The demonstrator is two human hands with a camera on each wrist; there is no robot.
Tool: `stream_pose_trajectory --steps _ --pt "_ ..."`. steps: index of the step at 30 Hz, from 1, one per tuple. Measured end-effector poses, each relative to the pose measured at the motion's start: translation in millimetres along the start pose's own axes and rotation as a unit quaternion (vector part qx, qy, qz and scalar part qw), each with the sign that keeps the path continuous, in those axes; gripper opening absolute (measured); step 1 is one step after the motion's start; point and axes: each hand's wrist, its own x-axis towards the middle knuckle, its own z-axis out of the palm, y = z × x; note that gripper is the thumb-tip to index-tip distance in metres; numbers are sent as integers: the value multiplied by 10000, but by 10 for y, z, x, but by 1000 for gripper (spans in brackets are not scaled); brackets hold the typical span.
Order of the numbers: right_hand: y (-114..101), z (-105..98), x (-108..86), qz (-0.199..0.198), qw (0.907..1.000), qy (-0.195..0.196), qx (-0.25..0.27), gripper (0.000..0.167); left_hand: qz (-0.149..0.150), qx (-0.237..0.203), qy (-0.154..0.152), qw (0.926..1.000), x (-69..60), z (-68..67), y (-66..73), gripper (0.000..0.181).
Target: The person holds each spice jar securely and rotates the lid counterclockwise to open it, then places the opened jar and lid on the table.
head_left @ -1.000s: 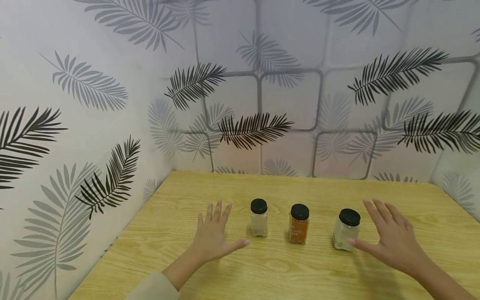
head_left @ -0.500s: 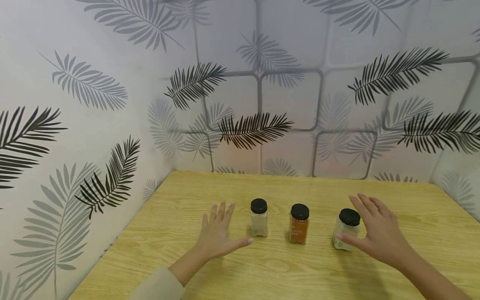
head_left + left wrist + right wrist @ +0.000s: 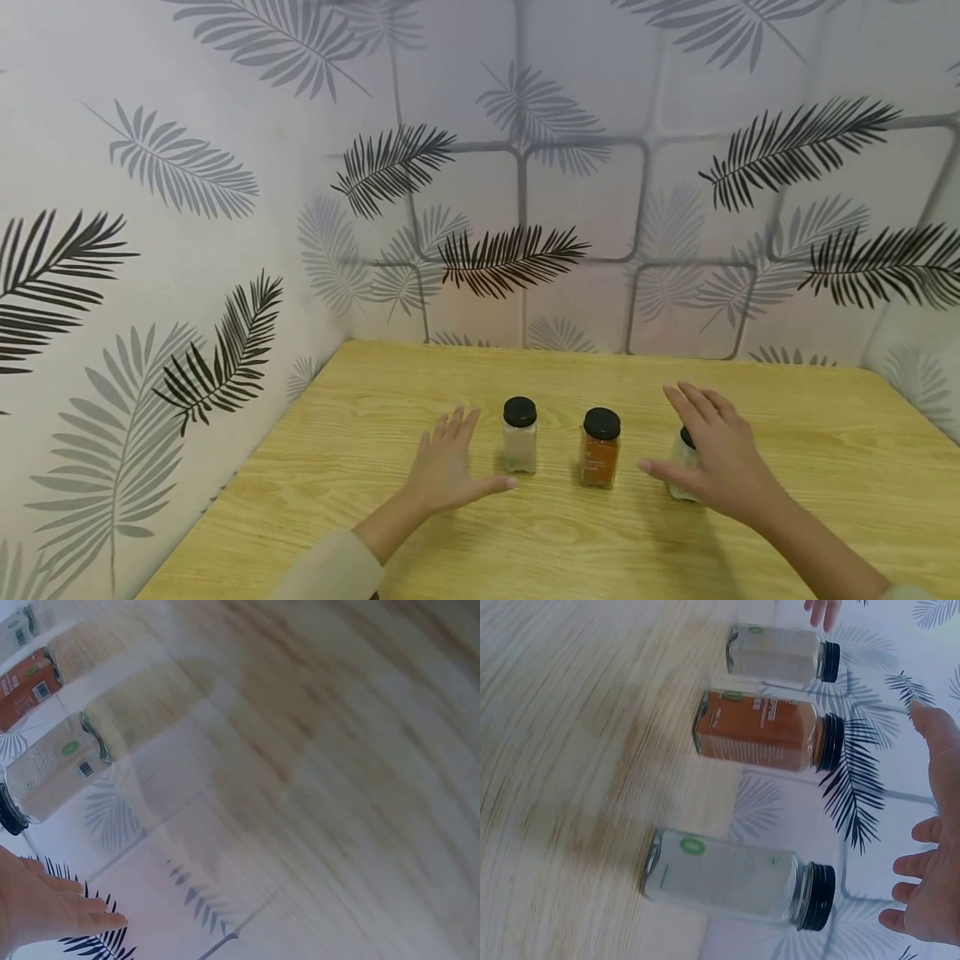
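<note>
Both hands shift inward relative to the earlier frame, the right hand (image 3: 716, 458) travelling farther and now partly covering the right-hand pale jar (image 3: 724, 879) in the head view. Its thumb stands apart from its fingers, near this jar but clear of its cap in the right wrist view. Left hand (image 3: 447, 471): thumb and fingers spread apart, just beside the left-hand pale jar (image 3: 520, 448). Between these two stands the orange-red jar (image 3: 600, 462). All three black-capped jars rest upright on the wood-grained table (image 3: 525, 550), before a leaf-patterned wall (image 3: 570, 200).
</note>
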Motion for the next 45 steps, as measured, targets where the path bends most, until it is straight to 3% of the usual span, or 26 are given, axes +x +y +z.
stream_pose_trajectory --steps 19,26,32,45 --pt "-331 265 142 -89 9969 -31 785 83 102 -588 -119 9981 153 89 -74 101" --pt "-435 341 220 78 9951 -174 969 79 10 -1274 -359 9912 201 129 -61 100" --pt "-509 408 285 90 9914 -252 1281 73 -164 -1626 -311 9861 246 179 -51 98" --pt "-663 586 466 -198 9921 136 1228 61 -173 -2381 -369 9704 348 213 -33 87"
